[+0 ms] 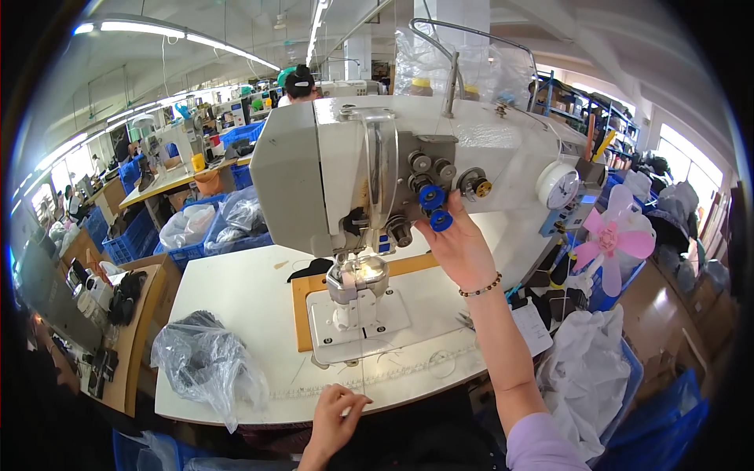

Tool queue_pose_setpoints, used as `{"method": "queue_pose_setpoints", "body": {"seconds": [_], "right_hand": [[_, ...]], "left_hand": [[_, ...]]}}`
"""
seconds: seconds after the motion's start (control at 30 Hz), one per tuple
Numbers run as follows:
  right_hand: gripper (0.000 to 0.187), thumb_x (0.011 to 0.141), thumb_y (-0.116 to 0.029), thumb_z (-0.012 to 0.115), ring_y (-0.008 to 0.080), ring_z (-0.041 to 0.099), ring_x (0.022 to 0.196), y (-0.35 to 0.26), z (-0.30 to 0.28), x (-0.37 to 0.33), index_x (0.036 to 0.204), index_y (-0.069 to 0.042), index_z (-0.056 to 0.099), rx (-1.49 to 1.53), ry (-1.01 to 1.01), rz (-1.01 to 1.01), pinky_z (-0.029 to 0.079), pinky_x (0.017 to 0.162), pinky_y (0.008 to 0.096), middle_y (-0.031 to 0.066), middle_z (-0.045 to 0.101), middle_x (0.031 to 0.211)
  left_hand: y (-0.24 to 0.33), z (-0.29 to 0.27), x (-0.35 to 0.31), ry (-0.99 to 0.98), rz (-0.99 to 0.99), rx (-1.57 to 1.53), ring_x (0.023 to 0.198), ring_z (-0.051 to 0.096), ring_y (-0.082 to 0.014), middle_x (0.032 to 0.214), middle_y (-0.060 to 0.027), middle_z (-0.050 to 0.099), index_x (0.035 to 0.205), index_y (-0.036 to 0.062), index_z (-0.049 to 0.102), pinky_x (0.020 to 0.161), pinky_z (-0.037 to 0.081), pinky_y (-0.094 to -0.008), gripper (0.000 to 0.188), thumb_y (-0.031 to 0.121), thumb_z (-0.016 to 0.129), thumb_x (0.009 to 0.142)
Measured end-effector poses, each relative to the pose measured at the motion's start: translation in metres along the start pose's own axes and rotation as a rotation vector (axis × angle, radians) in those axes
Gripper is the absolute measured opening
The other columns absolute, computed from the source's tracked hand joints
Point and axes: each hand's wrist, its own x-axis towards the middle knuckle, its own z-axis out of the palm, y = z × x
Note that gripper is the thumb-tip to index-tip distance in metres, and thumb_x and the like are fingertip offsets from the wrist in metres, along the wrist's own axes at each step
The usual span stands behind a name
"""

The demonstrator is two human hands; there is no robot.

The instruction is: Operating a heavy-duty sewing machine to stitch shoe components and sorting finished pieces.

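A large white sewing machine (290, 173) stands in front of me on a pale table. My right hand (463, 250), with a beaded bracelet at the wrist, reaches up to its front. Thumb and fingers close around the lower blue tension knob (441, 220); a second blue knob (430, 196) sits just above. At the table's front edge, my left hand (336, 418) has its fingers pinched together on a thin thread (363, 369). That thread runs up toward the lit needle area above the metal needle plate (377, 320).
On the table's left lies a clear plastic bag (206, 361) with dark pieces inside. A pink toy fan (608, 238) hangs at the right, above white plastic sacks (585, 369). Small scissors (466, 319) rest by my right forearm. Blue crates (129, 239) stand beyond.
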Motion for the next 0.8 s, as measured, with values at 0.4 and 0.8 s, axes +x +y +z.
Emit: {"method": "queue_pose_setpoints", "body": {"seconds": [0.4, 0.8], "right_hand": [[0.034, 0.093, -0.039, 0.053, 0.015, 0.052, 0.098, 0.005, -0.003, 0.001, 0.113, -0.012, 0.056, -0.027, -0.009, -0.037, 0.041, 0.093, 0.0343, -0.0003, 0.059, 0.107], [0.027, 0.091, -0.04, 0.057, 0.0139, 0.047, 0.082, 0.01, 0.015, -0.006, 0.1, -0.015, 0.059, -0.011, 0.118, -0.114, 0.042, 0.087, 0.0313, -0.0034, 0.055, 0.091]], "left_hand": [[0.042, 0.011, 0.024, 0.313, 0.442, -0.884, 0.049, 0.032, -0.0101, 0.059, -0.003, 0.045, 0.077, 0.0017, 0.047, 0.047, 0.03, -0.0256, 0.022, 0.01, 0.043, 0.097], [-0.001, 0.01, -0.03, -0.094, -0.32, -0.374, 0.056, 0.052, -0.013, 0.063, -0.0032, 0.055, 0.079, -0.0006, 0.059, 0.05, 0.041, -0.0263, 0.017, 0.01, 0.053, 0.091]]}}
